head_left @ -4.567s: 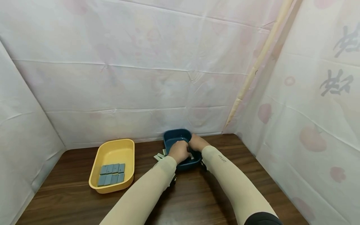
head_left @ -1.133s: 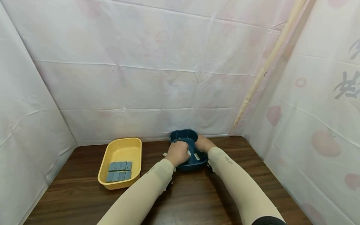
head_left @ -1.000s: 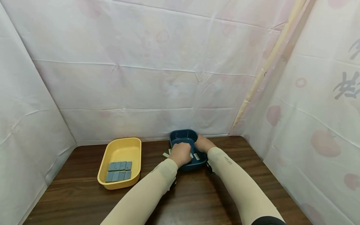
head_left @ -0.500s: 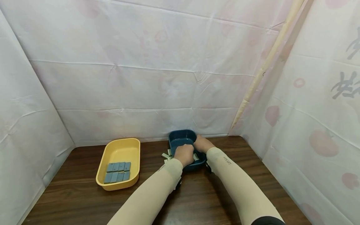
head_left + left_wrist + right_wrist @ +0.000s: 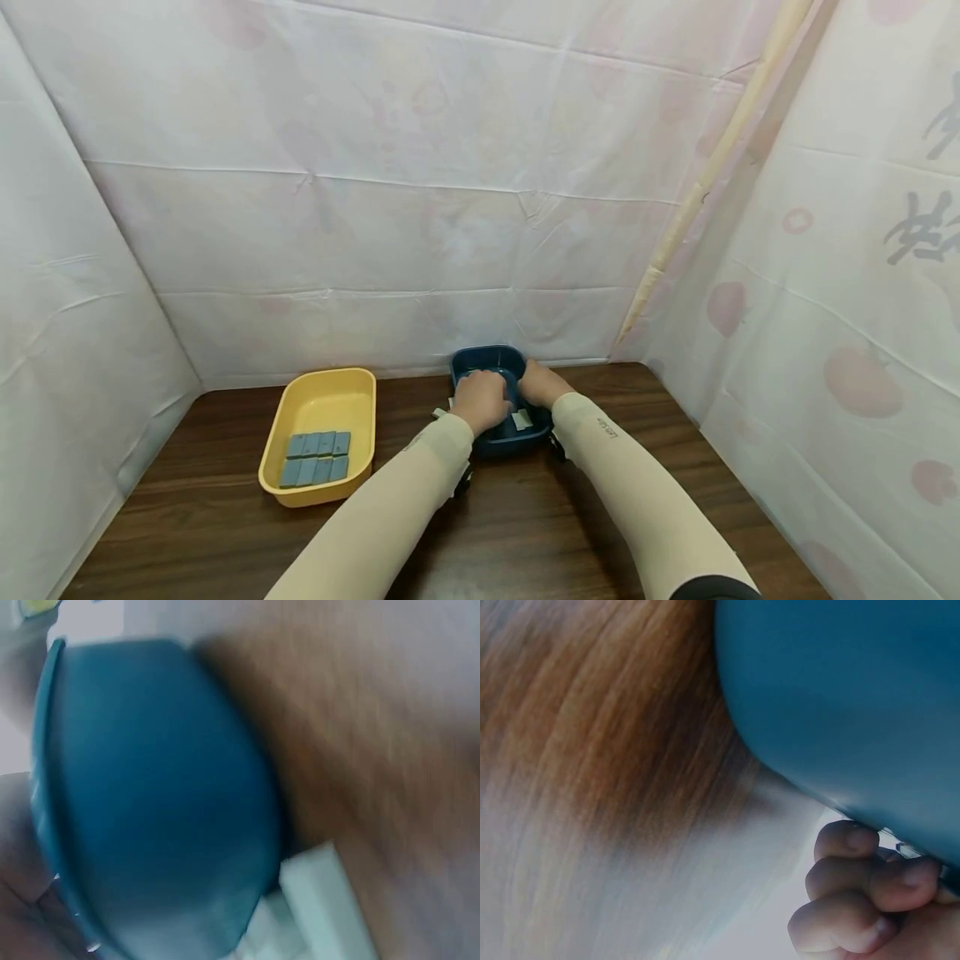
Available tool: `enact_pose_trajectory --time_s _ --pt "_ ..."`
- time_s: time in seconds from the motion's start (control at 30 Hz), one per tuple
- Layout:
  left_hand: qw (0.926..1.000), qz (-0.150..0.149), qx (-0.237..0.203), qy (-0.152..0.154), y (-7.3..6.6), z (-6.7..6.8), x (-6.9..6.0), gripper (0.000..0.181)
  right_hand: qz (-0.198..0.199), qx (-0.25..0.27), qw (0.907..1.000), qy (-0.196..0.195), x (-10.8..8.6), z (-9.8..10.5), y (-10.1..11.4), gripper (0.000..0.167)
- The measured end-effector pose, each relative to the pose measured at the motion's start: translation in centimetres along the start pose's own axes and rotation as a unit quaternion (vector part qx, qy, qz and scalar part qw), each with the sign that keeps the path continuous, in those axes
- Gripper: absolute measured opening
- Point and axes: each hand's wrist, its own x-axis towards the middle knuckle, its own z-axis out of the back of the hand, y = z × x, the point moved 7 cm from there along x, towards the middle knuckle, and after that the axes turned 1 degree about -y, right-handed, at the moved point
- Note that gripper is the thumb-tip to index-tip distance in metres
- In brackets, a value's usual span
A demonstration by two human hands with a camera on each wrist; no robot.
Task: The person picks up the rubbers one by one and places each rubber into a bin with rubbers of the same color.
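Brown table [image 5: 525, 517] holds the blue tub [image 5: 498, 448], pale tiles [image 5: 522, 419] inside. The right hand [image 5: 543, 384] curls at the tub's side, the left hand [image 5: 482, 402] over it; whether either pinches anything, I cannot tell. Neat handling likely wants a steady tub.

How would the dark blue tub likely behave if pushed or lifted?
The dark blue tub is probably stiff, its molded walls keeping their shape. It seems unlikely to roll, with its broad base on the table. The pale tiles inside may slide on its glossy floor.
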Motion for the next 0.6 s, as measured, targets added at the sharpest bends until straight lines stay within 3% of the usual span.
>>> enact_pose_trajectory --time_s 0.1,0.2,0.33,0.5,0.6 --pt "0.9997 0.023 -0.003 -0.008 1.6 1.9 -0.1 0.043 -0.008 0.000 1.0000 0.001 0.4 -0.2 -0.3 0.068" --pt "0.9970 0.063 -0.045 -0.006 3.5 4.0 -0.4 0.047 -0.008 -0.011 0.9999 0.000 1.7 -0.6 -1.0 0.070" --pt "0.9903 0.113 -0.082 -0.005 6.1 6.0 -1.1 0.047 -0.016 -0.004 0.9999 0.004 1.8 -0.6 -1.1 0.071" --pt "0.9869 0.143 -0.073 0.011 8.3 6.4 -2.1 0.039 -0.015 0.006 0.9999 0.003 0.5 -0.3 -0.3 0.071" --pt "0.9866 0.143 -0.065 0.046 9.0 5.6 -2.7 0.043 -0.008 -0.003 1.0000 0.000 0.4 -0.3 -0.1 0.070"
